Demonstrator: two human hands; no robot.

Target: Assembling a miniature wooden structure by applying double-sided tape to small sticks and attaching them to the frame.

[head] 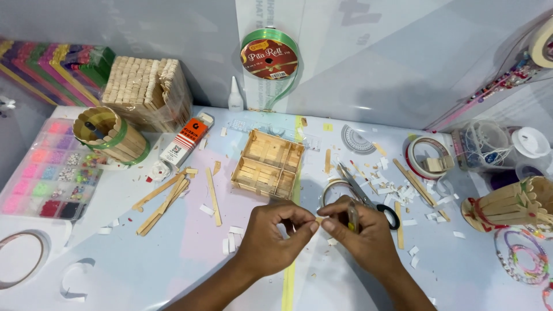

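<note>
A: Head view shows two hands low in the middle. The left hand (271,239) and the right hand (360,233) meet at the fingertips and pinch one small wooden piece (318,220) between them, just above the counter (173,259).

B: Is something more in the right hand?

A: Yes, a thin tool (352,217) with a yellow part lies under its fingers. I cannot tell what kind. Both hands are closed narrow, wrists low, forearms coming from the bottom edge.

B: What can you count around them?

A: One wooden box (268,163) with compartments stands just beyond the hands. One pair of scissors (368,196) lies near the right hand. About six long wooden sticks (167,198) lie to the left. One green ribbon roll (269,56) hangs on the wall. Two stick-made cups: one (109,134) at left, one (510,204) at right, partly cut by the edge.

B: And the white paper scraps (403,193)?

A: Too many and too small to count.
</note>
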